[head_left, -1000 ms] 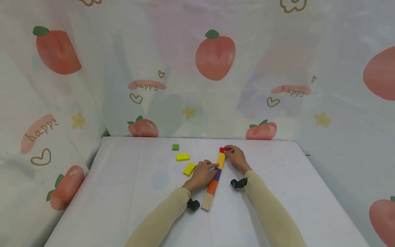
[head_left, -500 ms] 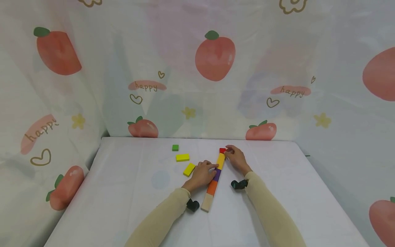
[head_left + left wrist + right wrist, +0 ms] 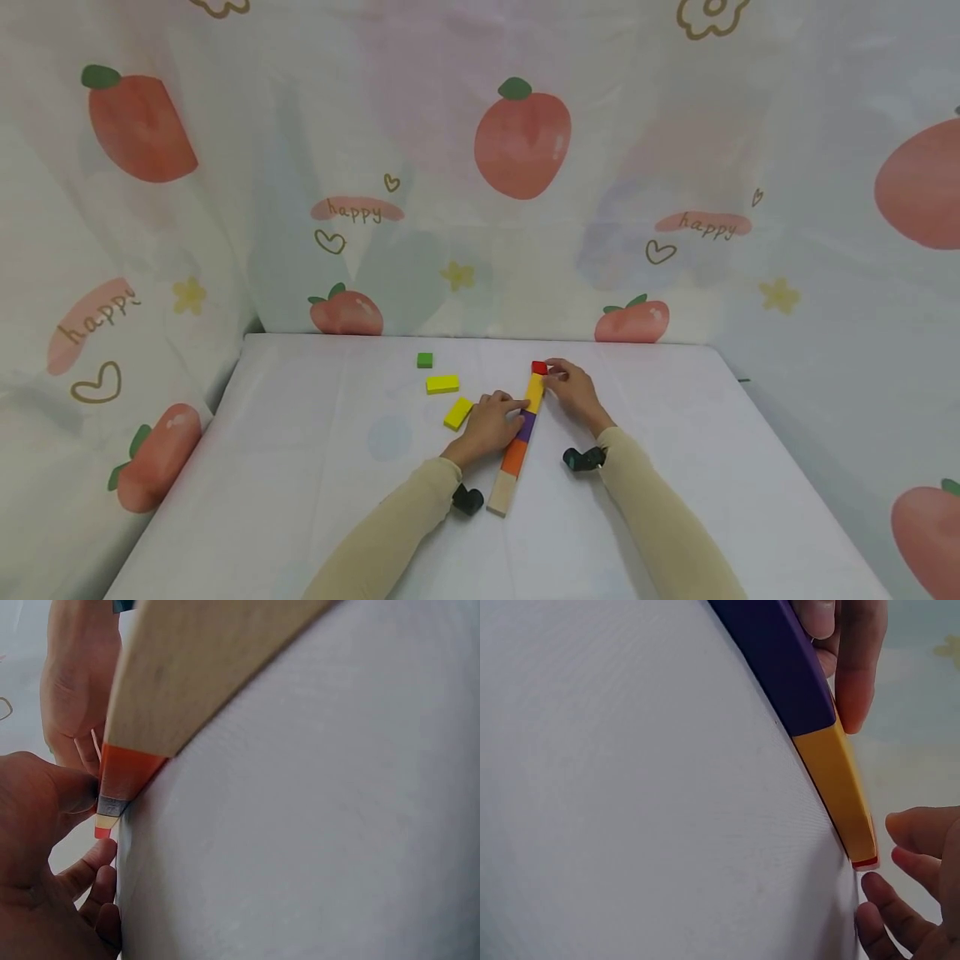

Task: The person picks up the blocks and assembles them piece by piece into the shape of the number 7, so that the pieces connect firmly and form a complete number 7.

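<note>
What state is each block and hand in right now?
Bare-wood block: lying, lined up, nearest end
Orange block: lying, lined up, second
Purple block: lying, lined up, third
Amber block: lying, lined up, fourth
Red block: lined up, far end
Nearer yellow block: lying, separate
Farther yellow block: lying, separate
Green block: separate
Left hand: fingers touching the purple block
Right hand: fingers beside the red block; contact unclear

Forearms [image 3: 397,521] angled inward, left fingers [image 3: 84,871] spread apart, right fingers [image 3: 892,904] slightly bent
</note>
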Demonstrator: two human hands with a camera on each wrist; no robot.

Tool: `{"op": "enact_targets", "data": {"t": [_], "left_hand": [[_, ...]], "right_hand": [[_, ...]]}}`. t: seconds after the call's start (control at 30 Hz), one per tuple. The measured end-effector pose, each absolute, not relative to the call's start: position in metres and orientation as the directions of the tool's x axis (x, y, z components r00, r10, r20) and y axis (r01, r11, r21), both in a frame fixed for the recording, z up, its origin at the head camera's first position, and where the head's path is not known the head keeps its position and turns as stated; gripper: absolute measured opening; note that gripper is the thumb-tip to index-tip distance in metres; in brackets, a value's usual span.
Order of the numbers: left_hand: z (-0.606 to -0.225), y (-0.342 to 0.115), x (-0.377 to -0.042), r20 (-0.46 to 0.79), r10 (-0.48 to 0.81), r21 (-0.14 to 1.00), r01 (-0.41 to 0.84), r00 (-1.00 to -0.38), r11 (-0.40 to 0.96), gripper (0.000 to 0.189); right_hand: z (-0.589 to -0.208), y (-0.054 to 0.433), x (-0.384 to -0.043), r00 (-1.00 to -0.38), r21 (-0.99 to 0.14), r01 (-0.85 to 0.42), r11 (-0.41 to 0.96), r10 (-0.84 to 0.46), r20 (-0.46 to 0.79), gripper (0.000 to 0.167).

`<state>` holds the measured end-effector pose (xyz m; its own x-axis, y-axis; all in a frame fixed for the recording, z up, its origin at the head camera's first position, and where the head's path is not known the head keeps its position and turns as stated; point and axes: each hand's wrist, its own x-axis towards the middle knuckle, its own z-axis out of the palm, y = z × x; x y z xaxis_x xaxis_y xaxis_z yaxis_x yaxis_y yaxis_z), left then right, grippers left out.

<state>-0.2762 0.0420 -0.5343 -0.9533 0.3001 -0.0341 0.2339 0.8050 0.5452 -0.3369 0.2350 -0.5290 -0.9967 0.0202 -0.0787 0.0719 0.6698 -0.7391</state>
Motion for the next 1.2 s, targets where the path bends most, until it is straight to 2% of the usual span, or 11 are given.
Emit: {"op": "enact_targets", "data": {"t": [0.43,0.93,1.2], "left_hand": [[-0.5344,0.0412,-0.2765,-0.021,0.314,0.566,0.248,-0.949,0.786,0.037],[-0.5322,0.0401,-0.2748,0.015,0.336,0.531,0.292,-0.942,0.796,0.037],[-0.5351,0.0385,-0.2774,0.015,0.336,0.562,0.286,-0.942,0.776,0.039]], "right_hand": [[-0.5327,0.2350,-0.3354,-0.996,-0.745,0.072,0.663,0.014,-0.083,0.048],[-0.5366,0.2333,-0.3362,-0.996,-0.738,0.084,0.670,0.030,-0.086,0.050],[-0.5383,0.2334,-0.3377,-0.995,-0.730,0.096,0.677,0.034,-0.099,0.051]]}}
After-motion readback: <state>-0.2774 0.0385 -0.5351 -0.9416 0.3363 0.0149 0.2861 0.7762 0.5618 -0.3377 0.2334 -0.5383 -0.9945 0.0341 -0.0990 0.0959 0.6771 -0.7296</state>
